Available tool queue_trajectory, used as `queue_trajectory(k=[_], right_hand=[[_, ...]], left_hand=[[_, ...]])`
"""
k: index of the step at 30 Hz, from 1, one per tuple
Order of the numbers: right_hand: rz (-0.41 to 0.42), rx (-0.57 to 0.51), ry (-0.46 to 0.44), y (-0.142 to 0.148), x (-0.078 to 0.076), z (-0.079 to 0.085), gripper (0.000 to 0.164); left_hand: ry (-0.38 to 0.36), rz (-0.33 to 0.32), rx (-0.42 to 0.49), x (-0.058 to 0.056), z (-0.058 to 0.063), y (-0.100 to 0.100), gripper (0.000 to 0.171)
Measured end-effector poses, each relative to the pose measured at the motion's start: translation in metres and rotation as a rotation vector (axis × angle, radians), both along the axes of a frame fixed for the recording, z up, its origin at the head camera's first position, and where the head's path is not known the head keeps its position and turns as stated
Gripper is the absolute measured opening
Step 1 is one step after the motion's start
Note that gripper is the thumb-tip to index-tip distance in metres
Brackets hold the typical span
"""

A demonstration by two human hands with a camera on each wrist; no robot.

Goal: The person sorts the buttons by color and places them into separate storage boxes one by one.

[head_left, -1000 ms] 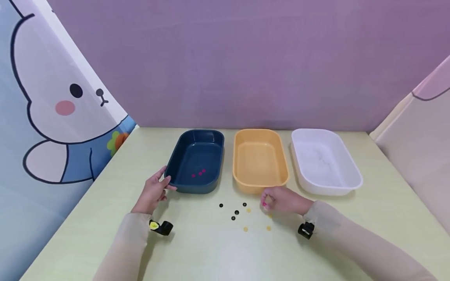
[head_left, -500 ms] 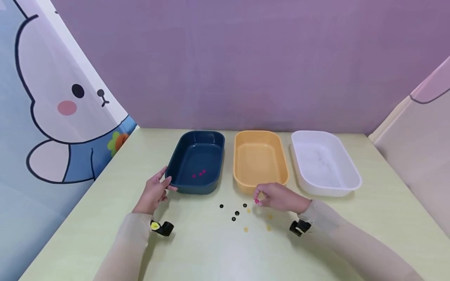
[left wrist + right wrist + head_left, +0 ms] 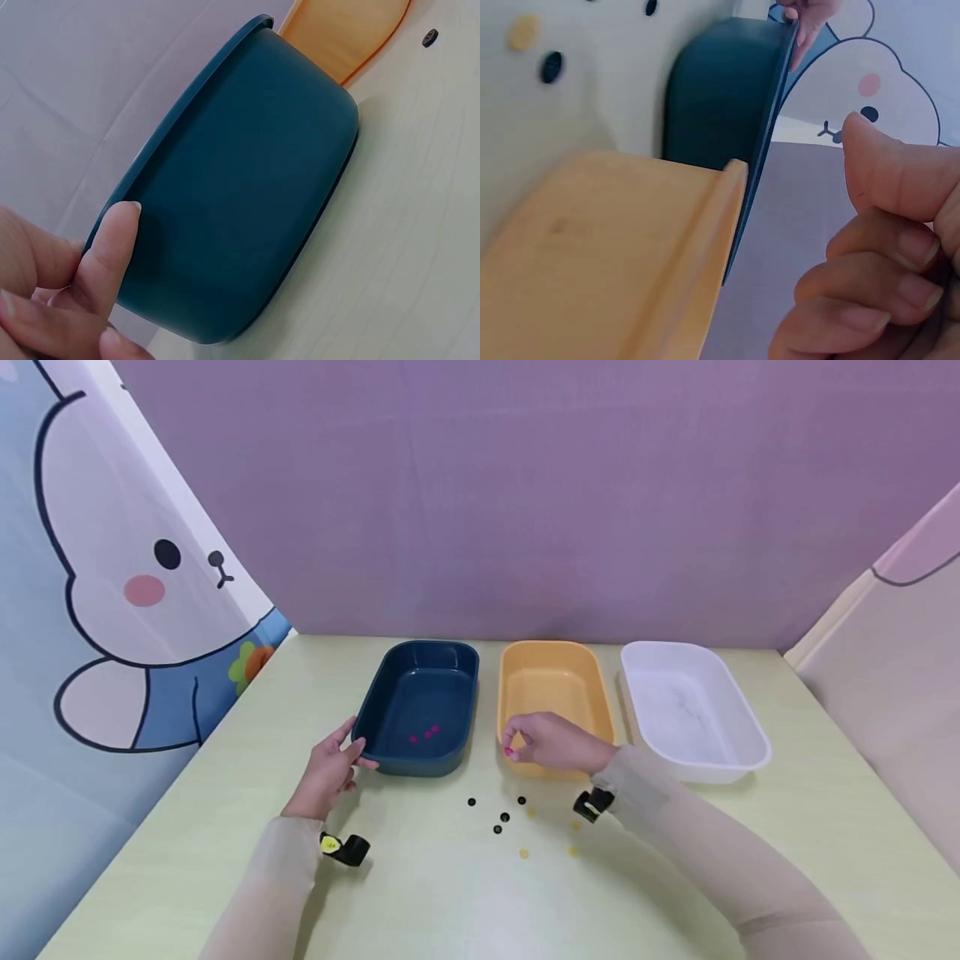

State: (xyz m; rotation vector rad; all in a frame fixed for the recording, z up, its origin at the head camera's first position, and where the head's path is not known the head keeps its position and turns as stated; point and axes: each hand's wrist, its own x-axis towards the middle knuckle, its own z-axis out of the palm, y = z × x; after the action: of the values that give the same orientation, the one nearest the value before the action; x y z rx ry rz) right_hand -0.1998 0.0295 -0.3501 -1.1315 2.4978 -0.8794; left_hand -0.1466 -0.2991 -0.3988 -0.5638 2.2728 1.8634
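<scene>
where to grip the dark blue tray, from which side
I'd take the dark blue tray by the rim's near left corner, from the left, like the left hand: the lip juts past the wall, and the yellow tray stands close on its right.

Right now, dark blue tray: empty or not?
Not empty: in the head view, three small pink pieces lie inside the dark blue tray, toward its near end.

The navy tray (image 3: pixel 427 689) and orange tray (image 3: pixel 551 685) are plain, the white tray (image 3: pixel 705 769) grey-streaked, the discs (image 3: pixel 505 817) pink, black or yellow.
</scene>
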Motion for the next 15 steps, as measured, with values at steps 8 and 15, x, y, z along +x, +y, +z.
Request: queue_trajectory(k=[8,15], right_hand=[[-0.02,0.155,0.014,-0.03,-0.023,0.012,0.004],[-0.004,0.212,-0.048,-0.05,-0.039,0.014,0.004]], left_hand=[[0.004,-0.007,0.017,-0.002,0.002,-0.001,0.059],[0.005,-0.001,0.026,-0.003,0.002,0.0,0.059]])
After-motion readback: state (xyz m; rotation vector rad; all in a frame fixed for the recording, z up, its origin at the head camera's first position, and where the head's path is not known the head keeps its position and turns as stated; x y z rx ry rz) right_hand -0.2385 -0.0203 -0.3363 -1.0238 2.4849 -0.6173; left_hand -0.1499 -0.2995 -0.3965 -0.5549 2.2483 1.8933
